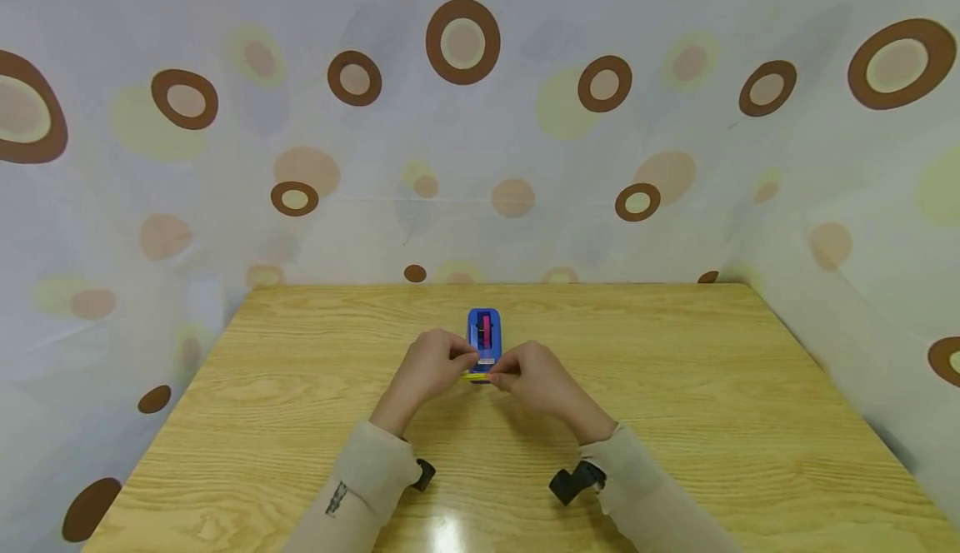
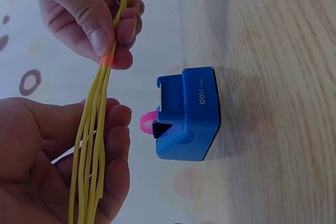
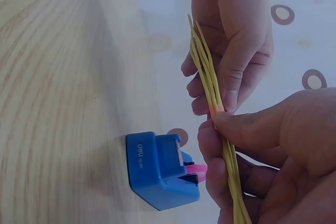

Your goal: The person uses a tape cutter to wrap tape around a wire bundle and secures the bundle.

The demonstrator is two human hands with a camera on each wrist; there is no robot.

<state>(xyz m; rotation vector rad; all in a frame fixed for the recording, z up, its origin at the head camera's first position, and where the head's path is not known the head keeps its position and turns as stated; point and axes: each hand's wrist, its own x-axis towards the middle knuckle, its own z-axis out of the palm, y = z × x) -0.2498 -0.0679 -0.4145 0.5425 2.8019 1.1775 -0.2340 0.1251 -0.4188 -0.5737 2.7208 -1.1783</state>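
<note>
Both hands hold a bundle of thin yellow strands in front of a blue tape dispenser. A narrow orange-pink band of tape crosses the bundle. My right hand pinches the bundle at this band between thumb and fingers. On the other side of the band, my left hand holds the strands between its thumb and curled fingers. Loose strand ends stick out past each hand. The dispenser stands on the table, with a serrated cutting edge and a pink tape roll.
The wooden table reaches back to a patterned curtain that also hangs along both sides. Black straps with small devices are on both wrists, over light sleeves.
</note>
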